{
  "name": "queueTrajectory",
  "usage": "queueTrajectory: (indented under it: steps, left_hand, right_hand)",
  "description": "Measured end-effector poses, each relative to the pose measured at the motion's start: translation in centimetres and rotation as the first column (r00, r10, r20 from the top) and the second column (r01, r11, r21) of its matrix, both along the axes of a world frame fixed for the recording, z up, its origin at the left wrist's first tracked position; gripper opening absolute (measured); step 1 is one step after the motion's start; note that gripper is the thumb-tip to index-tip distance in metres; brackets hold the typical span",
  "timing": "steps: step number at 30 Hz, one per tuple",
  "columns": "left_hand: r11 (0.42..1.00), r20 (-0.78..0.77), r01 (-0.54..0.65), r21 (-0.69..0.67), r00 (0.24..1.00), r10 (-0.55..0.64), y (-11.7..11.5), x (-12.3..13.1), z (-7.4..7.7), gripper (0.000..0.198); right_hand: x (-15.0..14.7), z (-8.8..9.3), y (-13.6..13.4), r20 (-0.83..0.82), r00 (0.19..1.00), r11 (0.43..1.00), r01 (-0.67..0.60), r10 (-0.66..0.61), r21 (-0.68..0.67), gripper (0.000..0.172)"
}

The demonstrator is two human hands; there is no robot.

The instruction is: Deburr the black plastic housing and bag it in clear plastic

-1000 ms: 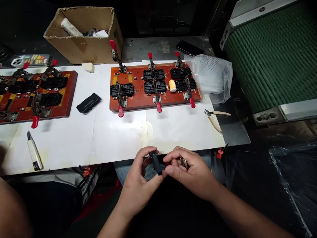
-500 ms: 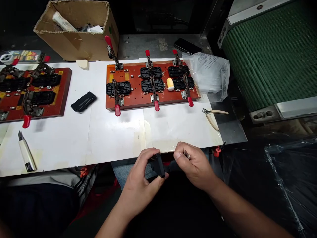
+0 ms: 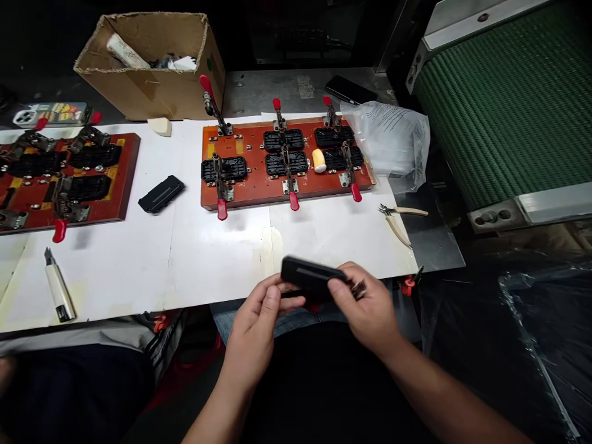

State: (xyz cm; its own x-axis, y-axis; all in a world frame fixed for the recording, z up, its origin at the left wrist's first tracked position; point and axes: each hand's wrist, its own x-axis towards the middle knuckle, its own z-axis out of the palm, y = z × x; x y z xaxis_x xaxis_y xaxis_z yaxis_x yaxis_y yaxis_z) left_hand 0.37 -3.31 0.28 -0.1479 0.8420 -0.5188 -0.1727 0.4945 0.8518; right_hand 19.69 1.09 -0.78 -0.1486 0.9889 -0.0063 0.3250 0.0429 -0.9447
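White-papered bench (image 3: 185, 259), dim shop, green conveyor (image 3: 504, 105) at right.
Left hand (image 3: 256, 324) and right hand (image 3: 367, 311) pinch black plastic part (image 3: 311, 275); long axis left-right, broad face up.

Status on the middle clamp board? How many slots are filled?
Looks done: five black parts sit under clamps on the middle board. In hand: the left hand and right hand hold a sixth black part. Left: the board's top-left slot is bare, its clamp lever raised; one loose part lies on the white sheet.
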Motion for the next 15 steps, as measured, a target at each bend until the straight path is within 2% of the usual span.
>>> queueTrajectory:
  steps: [1,2,3,4,6,7,9,11,13,15]
  left_hand:
    - [0.996,-0.15,0.063,0.064,0.987,-0.053,-0.1,-0.2,0.0,0.047]
    - [0.977,-0.322,0.155,0.143,0.941,-0.102,-0.2,-0.4,0.1,0.051]
    - [0.936,-0.483,0.28,0.215,0.863,-0.147,-0.2,-0.6,0.1,0.059]
    - [0.87,-0.607,0.419,0.26,0.771,-0.191,-0.1,-0.7,0.1,0.067]
    - [0.73,-0.732,0.622,0.285,0.632,-0.253,0.2,-0.8,0.0,0.074]
    - [0.694,-0.743,0.663,0.282,0.608,-0.278,0.3,-0.8,0.0,0.074]
    - [0.705,-0.702,0.656,0.268,0.634,-0.323,0.6,-1.0,0.0,0.074]
    - [0.766,-0.598,0.596,0.242,0.713,-0.366,0.8,-1.4,0.1,0.074]
    - [0.814,-0.471,0.539,0.216,0.788,-0.396,0.9,-1.7,0.5,0.07]
    - [0.844,-0.383,0.495,0.205,0.834,-0.397,0.9,-2.0,0.9,0.066]
  right_hand:
    - [0.2,0.1,0.3,0.022,0.999,0.997,0.051,-0.049,-0.063,0.026]
    - [0.3,0.3,0.5,0.032,0.998,0.99,0.064,-0.061,-0.125,0.029]
    - [0.3,0.5,0.7,0.029,0.999,0.982,0.046,-0.042,-0.185,0.031]
    - [0.2,0.7,0.9,0.013,1.0,0.97,0.005,-0.002,-0.241,0.032]
    - [-0.1,1.2,1.1,-0.045,0.995,0.938,-0.098,0.088,-0.333,0.034]
    - [-0.1,1.5,1.1,-0.085,0.987,0.917,-0.16,0.138,-0.365,0.034]
    - [0.4,2.0,1.3,-0.194,0.945,0.87,-0.319,0.263,-0.376,0.032]
    - [1.3,2.6,1.6,-0.24,0.891,0.837,-0.448,0.386,-0.316,0.038]
    - [2.4,3.1,2.0,-0.145,0.86,0.836,-0.51,0.489,-0.203,0.043]
    - [3.2,3.5,2.3,0.024,0.841,0.84,-0.539,0.541,-0.062,0.04]
